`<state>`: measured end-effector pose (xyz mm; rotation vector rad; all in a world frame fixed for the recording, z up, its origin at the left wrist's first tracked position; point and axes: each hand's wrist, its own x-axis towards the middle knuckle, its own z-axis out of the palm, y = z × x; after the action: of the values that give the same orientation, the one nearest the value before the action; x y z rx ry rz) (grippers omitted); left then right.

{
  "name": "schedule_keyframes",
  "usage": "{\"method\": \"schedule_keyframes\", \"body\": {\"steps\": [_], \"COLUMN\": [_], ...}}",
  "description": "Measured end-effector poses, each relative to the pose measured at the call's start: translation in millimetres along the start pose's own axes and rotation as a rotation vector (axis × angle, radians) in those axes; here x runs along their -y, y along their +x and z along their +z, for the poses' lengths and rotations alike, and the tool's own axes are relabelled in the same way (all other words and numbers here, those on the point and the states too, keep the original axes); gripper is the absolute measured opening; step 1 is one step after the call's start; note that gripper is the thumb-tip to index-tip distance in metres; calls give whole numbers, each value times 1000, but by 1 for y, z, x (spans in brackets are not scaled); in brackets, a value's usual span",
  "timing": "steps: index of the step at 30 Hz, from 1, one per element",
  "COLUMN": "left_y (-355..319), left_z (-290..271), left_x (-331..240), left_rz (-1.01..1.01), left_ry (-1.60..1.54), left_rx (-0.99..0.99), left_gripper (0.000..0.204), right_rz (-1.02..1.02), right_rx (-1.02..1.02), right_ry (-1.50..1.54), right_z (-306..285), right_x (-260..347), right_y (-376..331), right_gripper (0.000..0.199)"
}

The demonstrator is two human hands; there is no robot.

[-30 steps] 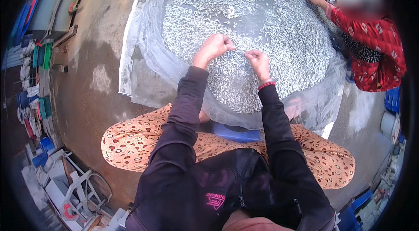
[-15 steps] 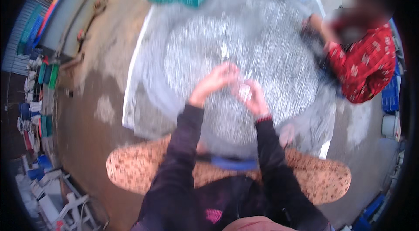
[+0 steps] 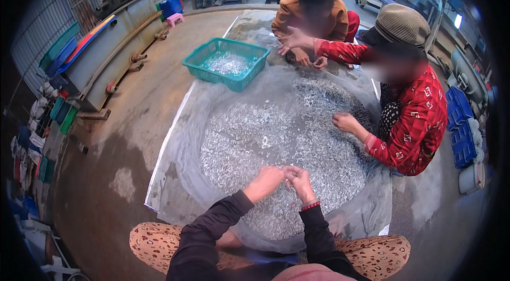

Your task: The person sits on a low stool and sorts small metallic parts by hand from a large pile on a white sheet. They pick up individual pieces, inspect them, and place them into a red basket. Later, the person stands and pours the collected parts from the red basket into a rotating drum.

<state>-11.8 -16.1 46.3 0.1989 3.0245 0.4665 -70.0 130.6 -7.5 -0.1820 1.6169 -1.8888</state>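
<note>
In the head view, holding left hand (image 3: 265,182) and right hand (image 3: 300,184) together over small silvery-white pieces (image 3: 236,167), nearer the near edge of the net (image 3: 186,140) than the far one. Bunching the grip of each hand inward, tips meeting or nearly so; being unable to tell whether pinching a piece, or how tightly closed. Wearing a red bead bracelet (image 3: 311,205) on the right wrist.

Noting the pieces lying loose and dense across the net, thinning mid-net, with the net lying on a grey sheet (image 3: 175,196). Seeing more such pieces in a green basket (image 3: 239,82) at the sheet's far left corner. Sharing the right edge with a co-worker in red (image 3: 409,137), one hand over the pieces; seeing another co-worker in tan (image 3: 289,13) by the far edge.

Judging the pieces slight and easily crushed: probably working best by pinching lightly with the tips, steadying with one hand while working with the other, resting no wrist on the heap and staying low over the net.
</note>
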Motion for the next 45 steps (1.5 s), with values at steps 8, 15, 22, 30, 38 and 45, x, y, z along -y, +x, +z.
{"method": "schedule_keyframes", "body": {"steps": [8,15,22,30,38,45], "left_y": [-24,-30,-6,-5,-2,22], "left_z": [-11,38,87,124,58,90], "left_x": [64,85,82,85,97,96], "left_rz": [-308,-228,-464,-394,-283,-471], "left_ry": [-1211,-2054,-1172,-510,-1953,-1431], "left_rx": [-252,-316,-148,-79,-169,-140], "left_gripper": [30,20,25,22,20,25], "right_rz": [-19,-2,236,45,-168,-32], "right_rx": [-164,46,10,-79,-210,-48], "right_ry": [682,726,504,-1187,-818,719], "right_z": [-24,-77,-77,-53,-51,-98], "right_x": [3,-5,-29,-105,-76,-31], "right_y": [-9,-8,21,82,61,20], "right_gripper": [31,34,23,29,25,18]}}
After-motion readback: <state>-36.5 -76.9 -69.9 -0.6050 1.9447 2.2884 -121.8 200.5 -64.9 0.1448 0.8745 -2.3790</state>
